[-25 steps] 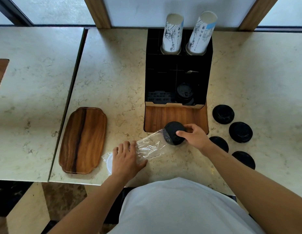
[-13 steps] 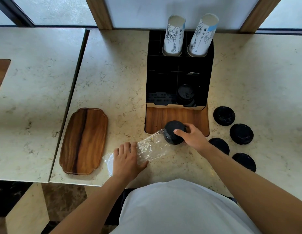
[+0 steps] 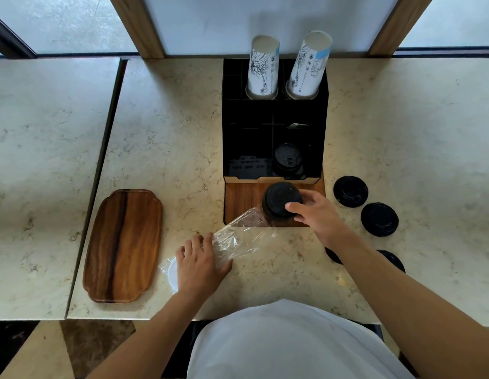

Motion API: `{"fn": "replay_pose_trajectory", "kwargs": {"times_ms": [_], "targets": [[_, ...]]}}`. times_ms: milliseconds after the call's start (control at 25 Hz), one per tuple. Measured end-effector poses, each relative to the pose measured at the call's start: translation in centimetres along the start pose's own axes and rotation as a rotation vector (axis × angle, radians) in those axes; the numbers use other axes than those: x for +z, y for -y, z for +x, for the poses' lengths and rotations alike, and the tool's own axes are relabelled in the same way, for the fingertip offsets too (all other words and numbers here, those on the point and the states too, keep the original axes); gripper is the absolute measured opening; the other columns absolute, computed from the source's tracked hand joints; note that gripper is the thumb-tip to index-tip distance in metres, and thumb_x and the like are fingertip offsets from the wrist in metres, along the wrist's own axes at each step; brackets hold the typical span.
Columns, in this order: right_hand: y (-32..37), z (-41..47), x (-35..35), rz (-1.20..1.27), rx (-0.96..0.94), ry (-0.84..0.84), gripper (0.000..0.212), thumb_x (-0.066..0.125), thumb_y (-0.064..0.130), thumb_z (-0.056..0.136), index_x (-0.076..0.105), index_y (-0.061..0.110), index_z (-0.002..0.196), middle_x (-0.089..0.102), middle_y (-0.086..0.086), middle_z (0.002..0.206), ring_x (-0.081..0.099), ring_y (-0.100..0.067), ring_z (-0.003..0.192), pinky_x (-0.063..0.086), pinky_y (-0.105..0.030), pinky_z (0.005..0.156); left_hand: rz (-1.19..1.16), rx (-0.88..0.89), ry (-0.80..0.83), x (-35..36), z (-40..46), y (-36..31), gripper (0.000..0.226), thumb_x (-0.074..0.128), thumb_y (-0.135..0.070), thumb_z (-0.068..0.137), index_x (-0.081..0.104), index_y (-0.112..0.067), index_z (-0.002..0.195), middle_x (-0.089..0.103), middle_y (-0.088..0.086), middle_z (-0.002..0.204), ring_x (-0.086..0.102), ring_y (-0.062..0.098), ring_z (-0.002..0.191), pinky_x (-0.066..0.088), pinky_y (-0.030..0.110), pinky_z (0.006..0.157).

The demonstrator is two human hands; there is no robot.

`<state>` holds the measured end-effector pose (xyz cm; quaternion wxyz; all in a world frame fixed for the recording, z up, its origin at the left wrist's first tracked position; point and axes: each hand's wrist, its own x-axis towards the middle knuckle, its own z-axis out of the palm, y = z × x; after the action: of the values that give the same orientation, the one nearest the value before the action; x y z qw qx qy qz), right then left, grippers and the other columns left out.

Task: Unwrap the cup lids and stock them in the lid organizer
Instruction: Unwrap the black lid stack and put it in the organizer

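Observation:
A stack of black cup lids (image 3: 280, 199) sticks out of the open end of a clear plastic sleeve (image 3: 244, 237), over the wooden base in front of the black lid organizer (image 3: 274, 138). My right hand (image 3: 317, 212) grips that stack from the right. My left hand (image 3: 201, 265) presses flat on the sleeve's near end, where a white lid (image 3: 172, 270) shows inside. One black lid (image 3: 288, 157) sits in the organizer's front right compartment.
Several loose black lids (image 3: 379, 218) lie on the marble counter right of the organizer, two partly hidden by my right arm. Two paper cup stacks (image 3: 263, 68) stand in the organizer's back slots. A wooden tray (image 3: 123, 244) lies at the left.
My right hand has drawn the black lid stack out of the sleeve, away from me toward the organizer. My left hand stays on the sleeve's end.

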<state>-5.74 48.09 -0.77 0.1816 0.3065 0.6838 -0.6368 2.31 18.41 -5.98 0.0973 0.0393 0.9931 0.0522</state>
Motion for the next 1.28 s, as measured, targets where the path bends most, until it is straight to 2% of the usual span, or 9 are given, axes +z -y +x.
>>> {"fn": "replay_pose_trajectory", "kwargs": {"times_ms": [160, 360, 520, 720, 920, 1000, 1120, 1200, 1280], "targets": [[3.0, 1.2, -0.4, 0.145, -0.077, 0.02, 0.051, 0.08, 0.018, 0.083, 0.059, 0.015, 0.129, 0.066, -0.007, 0.127, 0.064, -0.024, 0.118, 0.055, -0.043, 0.101, -0.001, 0.0, 0.009, -0.2, 1.6, -0.2, 0.082, 0.059, -0.07, 0.077, 0.053, -0.012, 0.135, 0.057, 0.012, 0.121, 0.054, 0.033, 0.111, 0.042, 0.051, 0.098], [6.3, 3.4, -0.4, 0.192, -0.119, -0.138, 0.05, 0.079, 0.026, 0.085, 0.055, 0.015, 0.128, 0.063, -0.009, 0.127, 0.067, -0.026, 0.112, 0.058, -0.041, 0.096, 0.03, 0.006, 0.014, 0.0, 2.1, -0.3, 0.081, 0.059, -0.07, 0.075, 0.054, -0.012, 0.132, 0.057, 0.012, 0.118, 0.055, 0.033, 0.107, 0.042, 0.051, 0.095], [7.5, 5.1, 0.6, 0.085, -0.085, -0.289, 0.052, 0.079, 0.037, 0.083, 0.053, 0.02, 0.125, 0.064, -0.002, 0.119, 0.073, -0.021, 0.096, 0.061, -0.028, 0.078, 0.035, -0.008, 0.024, 0.1, 2.1, -0.3, 0.082, 0.062, -0.071, 0.075, 0.053, -0.013, 0.132, 0.057, 0.012, 0.119, 0.055, 0.033, 0.107, 0.042, 0.05, 0.094], [8.1, 6.7, 2.2, -0.05, -0.077, -0.363, 0.061, 0.076, 0.043, 0.082, 0.051, 0.017, 0.132, 0.062, -0.002, 0.116, 0.069, -0.024, 0.099, 0.061, -0.04, 0.088, 0.036, -0.022, 0.024, -0.1, 2.6, -0.3, 0.082, 0.061, -0.071, 0.076, 0.053, -0.013, 0.134, 0.057, 0.013, 0.122, 0.054, 0.033, 0.11, 0.042, 0.05, 0.096], [8.2, 7.3, 2.8, -0.163, -0.065, -0.415, 0.063, 0.072, 0.047, 0.085, 0.049, 0.016, 0.135, 0.065, -0.01, 0.124, 0.068, -0.027, 0.106, 0.06, -0.04, 0.089, 0.042, -0.043, 0.027, -0.2, 3.3, -0.4, 0.082, 0.061, -0.071, 0.075, 0.053, -0.014, 0.133, 0.057, 0.012, 0.121, 0.054, 0.033, 0.109, 0.041, 0.05, 0.095], [8.0, 7.4, 2.9, -0.198, -0.074, -0.436, 0.064, 0.07, 0.048, 0.086, 0.048, 0.015, 0.136, 0.064, -0.01, 0.125, 0.065, -0.023, 0.103, 0.058, -0.032, 0.079, 0.042, -0.037, 0.027, -0.2, 3.3, -0.4, 0.082, 0.06, -0.071, 0.075, 0.054, -0.013, 0.132, 0.056, 0.012, 0.121, 0.054, 0.033, 0.109, 0.041, 0.05, 0.095], [7.9, 7.5, 3.2, -0.26, -0.083, -0.46, 0.062, 0.068, 0.047, 0.089, 0.049, 0.012, 0.137, 0.064, -0.008, 0.122, 0.055, -0.018, 0.091, 0.036, -0.014, 0.054, 0.048, -0.04, 0.036, -0.3, 3.3, -0.5, 0.082, 0.06, -0.071, 0.075, 0.054, -0.013, 0.133, 0.056, 0.012, 0.121, 0.054, 0.033, 0.11, 0.04, 0.049, 0.095], [7.9, 7.5, 3.3, -0.292, -0.074, -0.457, 0.061, 0.065, 0.048, 0.091, 0.052, 0.011, 0.137, 0.066, -0.009, 0.122, 0.06, -0.021, 0.093, 0.036, -0.016, 0.055, 0.054, -0.044, 0.043, -0.5, 3.3, -0.5, 0.082, 0.059, -0.072, 0.076, 0.054, -0.014, 0.134, 0.056, 0.011, 0.122, 0.053, 0.032, 0.111, 0.04, 0.049, 0.096], [8.0, 7.6, 3.3, -0.347, -0.057, -0.453, 0.059, 0.061, 0.049, 0.093, 0.055, 0.008, 0.135, 0.068, -0.011, 0.122, 0.066, -0.027, 0.105, 0.042, -0.024, 0.065, 0.058, -0.042, 0.047, -0.6, 3.2, -0.5, 0.081, 0.057, -0.072, 0.077, 0.054, -0.014, 0.134, 0.056, 0.011, 0.123, 0.053, 0.032, 0.111, 0.04, 0.049, 0.096]]}}
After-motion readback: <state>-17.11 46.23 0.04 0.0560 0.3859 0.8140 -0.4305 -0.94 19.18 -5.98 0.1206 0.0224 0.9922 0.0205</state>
